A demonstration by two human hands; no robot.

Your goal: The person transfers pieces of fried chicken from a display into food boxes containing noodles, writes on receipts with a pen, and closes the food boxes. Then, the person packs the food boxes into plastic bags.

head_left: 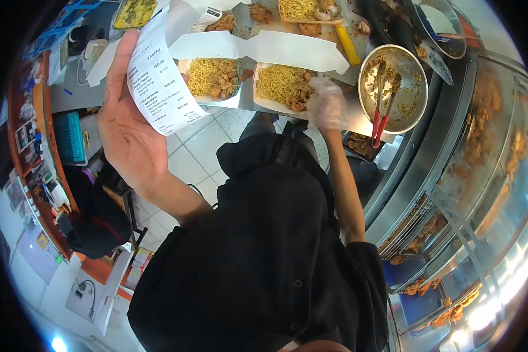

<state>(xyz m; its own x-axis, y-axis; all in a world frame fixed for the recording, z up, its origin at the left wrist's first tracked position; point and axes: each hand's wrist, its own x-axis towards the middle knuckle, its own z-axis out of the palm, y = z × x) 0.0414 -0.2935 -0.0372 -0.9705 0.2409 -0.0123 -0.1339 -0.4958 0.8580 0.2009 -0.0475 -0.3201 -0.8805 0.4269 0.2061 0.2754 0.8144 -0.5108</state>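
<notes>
My left hand point(136, 126) holds up a long printed receipt point(158, 82), pinched between the thumb and fingers, the fingers partly behind the paper. My right hand point(327, 104) wears a clear plastic glove and is at the right edge of an open paper box point(302, 47) of yellow noodles point(278, 85) and browned chicken pieces point(299, 97). Its fingers are smeared, so I cannot make out whether they grip anything. To the left, a second open box point(208, 44) holds noodles and chicken, partly hidden by the receipt.
Right of my gloved hand, red-handled tongs point(381, 111) rest in a metal bowl point(421, 111) with food scraps. A yellow-handled utensil point(347, 46) lies above. Another noodle box point(311, 22) stands farther back. A glass display of fried chicken point(481, 129) runs along the right. A dark-clothed person point(97, 226) is at left.
</notes>
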